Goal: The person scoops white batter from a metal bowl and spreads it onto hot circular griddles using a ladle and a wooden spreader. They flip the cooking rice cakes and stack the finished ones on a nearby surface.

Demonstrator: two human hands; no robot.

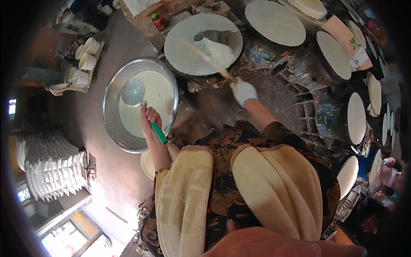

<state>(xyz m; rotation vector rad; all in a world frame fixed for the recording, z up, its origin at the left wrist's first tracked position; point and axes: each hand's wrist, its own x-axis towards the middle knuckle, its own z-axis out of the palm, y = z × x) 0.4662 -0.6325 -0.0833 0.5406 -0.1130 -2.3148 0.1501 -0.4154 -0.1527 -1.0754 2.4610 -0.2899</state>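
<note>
My left hand point(150, 117), bare, grips the green handle of a metal ladle point(133, 92) whose round bowl is over pale batter point(159, 83) in a large steel basin point(108, 128). In my right hand point(244, 92), wearing a white glove, is a wooden stick point(210, 61). The stick reaches over a round griddle point(221, 38) just beyond the hand; its far end is blurred. A pale batter layer point(178, 48) covers much of that griddle, with a wet, thicker patch point(218, 53) beside a bare dark area. Whether the stick touches the batter I cannot tell.
Several round griddles with pale sheets point(274, 24) curve around the right side, on drum-like stoves point(329, 112). A red bottle with a green cap point(159, 21) stands beyond the nearest griddle. At left are a cart with white buckets point(87, 61) and stacked white sacks point(53, 163). A person point(388, 173) is far right.
</note>
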